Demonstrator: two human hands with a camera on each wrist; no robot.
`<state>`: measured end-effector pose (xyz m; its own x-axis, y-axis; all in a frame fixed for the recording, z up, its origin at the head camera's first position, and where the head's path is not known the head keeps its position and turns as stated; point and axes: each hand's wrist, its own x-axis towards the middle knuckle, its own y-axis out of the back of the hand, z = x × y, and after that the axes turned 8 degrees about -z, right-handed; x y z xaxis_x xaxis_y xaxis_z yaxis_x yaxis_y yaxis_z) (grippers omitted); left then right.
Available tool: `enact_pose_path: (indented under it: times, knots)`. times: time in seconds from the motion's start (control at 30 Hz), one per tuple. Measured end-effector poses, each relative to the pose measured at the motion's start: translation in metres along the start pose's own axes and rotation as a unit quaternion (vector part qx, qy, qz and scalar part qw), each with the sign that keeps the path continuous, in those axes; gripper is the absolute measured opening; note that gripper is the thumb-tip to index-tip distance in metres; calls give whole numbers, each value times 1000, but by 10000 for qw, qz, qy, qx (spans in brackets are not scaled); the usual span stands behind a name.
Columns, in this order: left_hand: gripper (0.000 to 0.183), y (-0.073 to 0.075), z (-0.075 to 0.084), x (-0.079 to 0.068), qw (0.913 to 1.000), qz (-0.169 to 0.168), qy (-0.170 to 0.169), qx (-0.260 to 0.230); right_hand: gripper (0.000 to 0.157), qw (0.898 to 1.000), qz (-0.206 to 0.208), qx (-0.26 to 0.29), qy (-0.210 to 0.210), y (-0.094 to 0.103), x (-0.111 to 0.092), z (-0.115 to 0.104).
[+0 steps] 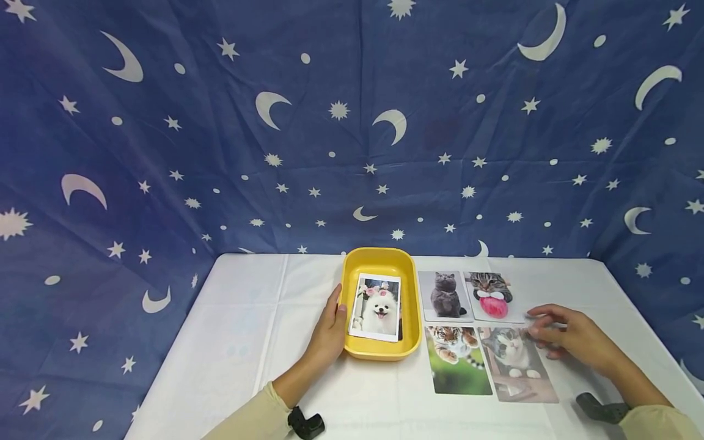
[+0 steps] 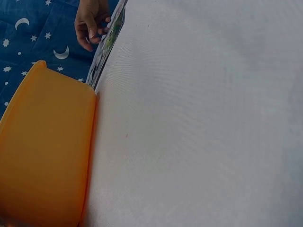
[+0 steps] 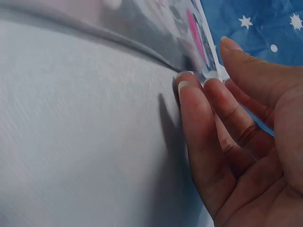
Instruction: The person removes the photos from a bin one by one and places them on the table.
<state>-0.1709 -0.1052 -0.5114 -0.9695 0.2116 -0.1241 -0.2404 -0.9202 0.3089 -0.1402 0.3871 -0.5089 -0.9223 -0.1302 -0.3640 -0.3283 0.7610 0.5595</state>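
A yellow tray [image 1: 412, 342] stands on the table with a dog photo card [image 1: 379, 308] on top of other cards in it. My left hand [image 1: 327, 333] rests against its left side, thumb at the rim; the left wrist view shows only the tray's outer wall [image 2: 52, 151]. Right of the tray lie a grey cat card [image 1: 445, 296], a tabby card with a pink ball [image 1: 495, 297], a tiger cub card [image 1: 459, 360] and a grey-and-white cat card [image 1: 517, 365]. My right hand [image 1: 574, 336] has its fingertips by the cards' right edge, thumb apart from the fingers [image 3: 196, 123].
A white cloth [image 1: 231, 336] covers the table. Behind and beside it hangs a blue curtain [image 1: 308, 134] with moons and stars. Each wrist wears a black device, one at the left cuff [image 1: 307, 423] and one at the right cuff [image 1: 602, 409].
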Motion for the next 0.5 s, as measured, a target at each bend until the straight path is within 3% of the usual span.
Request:
enact_pose_path:
  times: [0.23, 0.5]
  knots:
    - [54, 0, 1, 0, 10000, -22, 1, -31, 60, 9999, 59, 46, 154, 9, 2, -13]
    - [53, 1, 1, 0, 10000, -64, 10, -46, 55, 9961, -240, 105, 840, 0, 29, -72]
